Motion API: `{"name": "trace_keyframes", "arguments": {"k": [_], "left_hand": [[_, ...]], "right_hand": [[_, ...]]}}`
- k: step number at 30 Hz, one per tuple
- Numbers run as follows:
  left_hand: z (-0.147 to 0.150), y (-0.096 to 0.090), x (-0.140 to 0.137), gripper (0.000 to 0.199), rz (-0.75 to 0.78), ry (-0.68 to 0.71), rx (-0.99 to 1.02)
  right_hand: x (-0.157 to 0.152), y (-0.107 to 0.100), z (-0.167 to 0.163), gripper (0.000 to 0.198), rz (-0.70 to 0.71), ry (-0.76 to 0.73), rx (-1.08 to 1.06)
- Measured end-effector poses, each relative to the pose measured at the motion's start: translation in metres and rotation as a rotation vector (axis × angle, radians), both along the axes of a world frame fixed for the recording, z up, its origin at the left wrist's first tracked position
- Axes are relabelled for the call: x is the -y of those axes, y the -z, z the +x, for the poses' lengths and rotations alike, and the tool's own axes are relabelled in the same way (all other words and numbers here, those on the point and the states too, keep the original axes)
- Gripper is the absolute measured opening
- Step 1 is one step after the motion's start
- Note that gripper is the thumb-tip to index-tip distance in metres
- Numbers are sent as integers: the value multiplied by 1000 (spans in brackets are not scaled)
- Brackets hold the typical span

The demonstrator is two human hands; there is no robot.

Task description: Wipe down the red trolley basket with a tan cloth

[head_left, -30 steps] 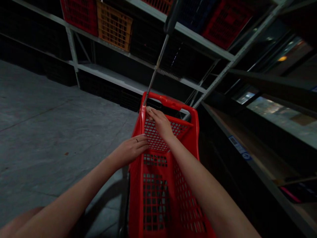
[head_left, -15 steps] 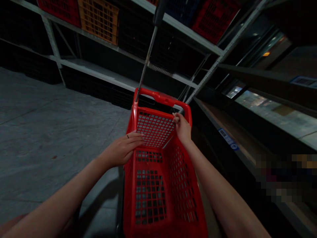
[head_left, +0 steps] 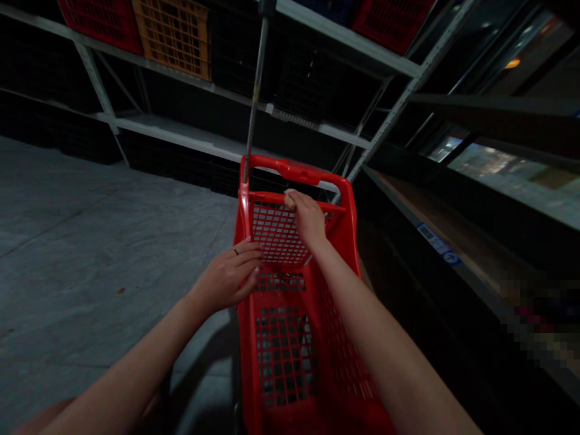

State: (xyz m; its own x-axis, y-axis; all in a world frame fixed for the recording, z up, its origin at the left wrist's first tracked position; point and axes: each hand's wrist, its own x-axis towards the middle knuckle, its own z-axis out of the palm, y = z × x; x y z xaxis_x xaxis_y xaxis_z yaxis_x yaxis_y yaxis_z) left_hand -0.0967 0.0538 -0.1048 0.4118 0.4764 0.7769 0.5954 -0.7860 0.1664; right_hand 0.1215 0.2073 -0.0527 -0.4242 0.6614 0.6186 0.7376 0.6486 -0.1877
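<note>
A red plastic shopping cart (head_left: pixel 312 350) with grid walls stands in front of me, and I see no goods in it. My left hand (head_left: pixel 229 272), with a dark ring on one finger, lies over its left rim; the fingers are stretched out and the thumb is apart. On the top edge of the inclined grid panel (head_left: pixel 276 232), my right hand (head_left: pixel 308 214) is closed. Something small and pale shows at its fingertips, too unclear to name. A metal pole (head_left: pixel 255 103) rises from the left end of the cart's red handle (head_left: pixel 299 172).
Behind the cart runs a white metal rack (head_left: pixel 167 130) bearing a yellow crate (head_left: pixel 174 39), a red crate (head_left: pixel 102 27) and dark crates. Along the right side, close to the cart, extends a wooden shelf (head_left: pixel 403 208) with a blue label (head_left: pixel 438 243). Grey floor (head_left: pixel 90 235) lies at left.
My right hand has moved left along the panel's top edge, from its right corner toward the middle. The left hand stays at the left rim, its thumb now further apart. The view has shifted slightly.
</note>
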Motion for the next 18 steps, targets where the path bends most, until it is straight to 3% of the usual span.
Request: {"name": "trace_keyframes", "arguments": {"k": [3, 6, 8, 10, 13, 15, 18], "left_hand": [[2, -3, 0, 20, -10, 14, 20], [5, -4, 0, 20, -9, 22, 57], [6, -3, -1, 20, 1, 30, 67], [5, -3, -1, 20, 7, 38, 65], [3, -4, 0, 20, -21, 33, 50], [3, -5, 2, 20, -43, 26, 38], [3, -6, 5, 20, -62, 33, 52]], "right_hand": [[-6, 12, 60, 55, 41, 206, -173], [-9, 16, 77, 57, 54, 332, -323], [-8, 16, 55, 62, 47, 253, -342], [-5, 18, 15, 65, 17, 69, -296], [-3, 33, -45, 58, -38, -143, -224], [-4, 54, -68, 46, -48, -129, -282], [2, 105, -70, 35, -83, -98, -307]]}}
